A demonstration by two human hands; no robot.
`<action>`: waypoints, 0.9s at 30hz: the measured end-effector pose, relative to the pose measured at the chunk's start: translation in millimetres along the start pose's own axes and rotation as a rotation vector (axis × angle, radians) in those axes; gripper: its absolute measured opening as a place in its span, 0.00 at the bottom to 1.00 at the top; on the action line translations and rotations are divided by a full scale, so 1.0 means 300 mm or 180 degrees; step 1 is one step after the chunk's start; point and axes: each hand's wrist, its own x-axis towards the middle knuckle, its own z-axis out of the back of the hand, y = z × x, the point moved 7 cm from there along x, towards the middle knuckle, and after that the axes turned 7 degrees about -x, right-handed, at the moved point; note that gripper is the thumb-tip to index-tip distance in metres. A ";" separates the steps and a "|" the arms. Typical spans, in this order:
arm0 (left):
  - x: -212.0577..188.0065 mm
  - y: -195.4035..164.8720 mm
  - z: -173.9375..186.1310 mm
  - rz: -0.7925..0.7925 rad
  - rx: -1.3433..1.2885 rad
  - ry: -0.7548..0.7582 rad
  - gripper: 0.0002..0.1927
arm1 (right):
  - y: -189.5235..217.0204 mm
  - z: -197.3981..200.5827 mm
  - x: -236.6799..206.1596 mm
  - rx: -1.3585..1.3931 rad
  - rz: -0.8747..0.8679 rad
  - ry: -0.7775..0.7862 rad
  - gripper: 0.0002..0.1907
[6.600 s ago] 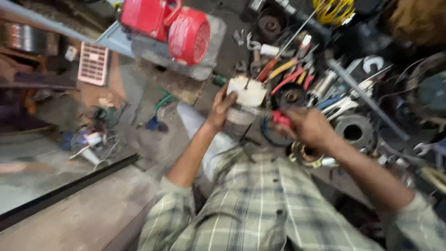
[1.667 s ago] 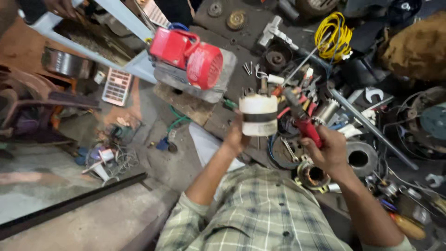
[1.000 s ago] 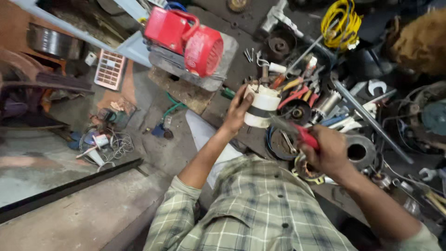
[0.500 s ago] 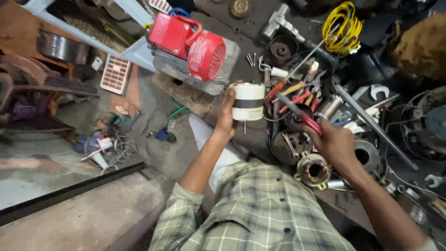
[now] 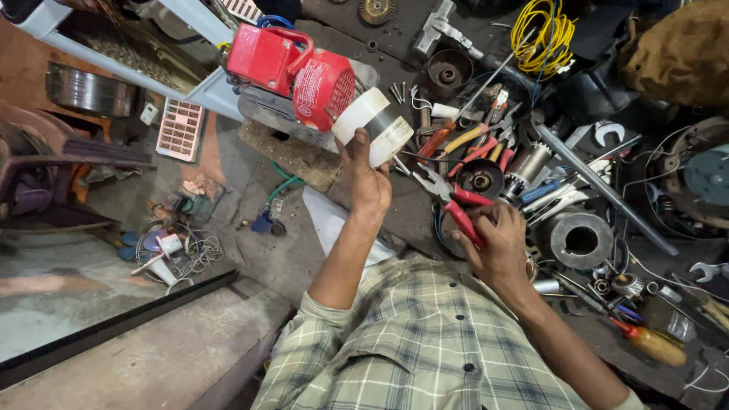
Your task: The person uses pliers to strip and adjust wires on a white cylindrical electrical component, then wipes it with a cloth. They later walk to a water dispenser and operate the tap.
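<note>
Head view is showing the left hand (image 5: 366,176) gripping a white coil (image 5: 373,125) raised above the cluttered floor (image 5: 288,250), while the right hand (image 5: 497,247) is clasping red pliers (image 5: 453,201); steadying the coil would be helping the pliers' tips work cleanly.

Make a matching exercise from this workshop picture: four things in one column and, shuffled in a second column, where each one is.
Things:
1. white cylinder
2. red-handled pliers
3. yellow wire coil
4. red motor

Places:
a. top of the picture, right of middle
b. in the right hand
c. on a grey stand, upper left
d. in the left hand

Pairs: 1-d, 2-b, 3-a, 4-c
</note>
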 end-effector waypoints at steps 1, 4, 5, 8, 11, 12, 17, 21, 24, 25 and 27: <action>-0.003 0.000 0.000 -0.0034 0.0023 -0.0034 0.43 | 0.012 0.010 0.007 -0.0123 0.0016 -0.0038 0.17; -0.007 -0.003 -0.002 -0.0097 0.0078 -0.0129 0.43 | 0.037 0.038 0.023 -0.0429 0.0127 -0.0251 0.18; -0.009 -0.003 -0.001 -0.0074 0.0081 -0.0176 0.43 | 0.042 0.042 0.024 -0.0454 0.0160 -0.0290 0.19; -0.012 -0.008 -0.001 -0.0044 0.0075 -0.0348 0.44 | 0.044 0.043 0.021 -0.0532 0.0195 -0.0346 0.19; -0.020 -0.007 0.009 0.0018 0.0134 -0.0545 0.45 | 0.029 0.017 0.010 -0.0574 0.0119 -0.0182 0.19; -0.021 -0.006 0.014 0.0028 0.0159 -0.0603 0.46 | 0.027 0.006 0.006 -0.0570 0.0169 -0.0135 0.19; -0.011 -0.020 0.009 -0.0153 0.0089 -0.0141 0.44 | -0.078 -0.112 -0.040 0.0493 -0.0550 0.0747 0.19; -0.008 0.004 -0.018 0.0400 -0.0996 0.0440 0.38 | -0.109 -0.267 -0.138 0.3962 -0.1766 0.2461 0.23; -0.019 0.005 -0.060 0.0455 -0.1195 0.1040 0.36 | -0.091 -0.269 -0.150 0.5385 -0.1942 0.2770 0.26; -0.014 0.005 -0.044 0.0324 -0.1098 0.0832 0.36 | -0.089 -0.269 -0.154 0.5556 -0.2043 0.2825 0.26; -0.006 0.012 -0.014 0.0079 -0.0927 0.0438 0.36 | -0.142 -0.265 -0.147 0.3953 -0.1853 0.2506 0.25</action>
